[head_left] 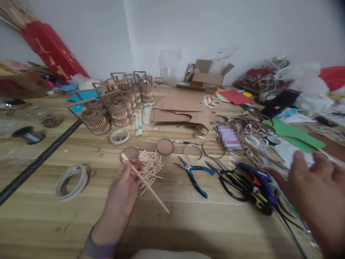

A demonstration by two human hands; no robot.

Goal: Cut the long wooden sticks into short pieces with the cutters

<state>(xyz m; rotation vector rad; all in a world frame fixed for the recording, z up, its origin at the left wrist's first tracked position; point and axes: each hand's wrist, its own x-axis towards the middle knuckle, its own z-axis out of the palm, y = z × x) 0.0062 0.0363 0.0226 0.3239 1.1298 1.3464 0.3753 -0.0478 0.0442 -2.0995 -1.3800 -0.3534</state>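
My left hand [124, 187] is closed round a long wooden chopstick [144, 182], which slants from upper left down to the right over the table. Just beyond it lies a heap of short cut wooden sticks [151, 167]. My right hand [316, 196] hovers at the right with its fingers spread and nothing in them, just right of a blue glue gun [260, 180]. Black-handled scissors [233, 180] and blue-handled pliers [194, 175] lie between the two hands.
Several small woven stick-and-cardboard baskets [113, 108] stand at the back left. Cardboard sheets [179, 106], an open box [206, 77], round cardboard discs [165, 146], rings, coloured paper [293, 135], a wire spool [28, 135] and a tape coil [71, 180] lie on the wooden table [54, 223].
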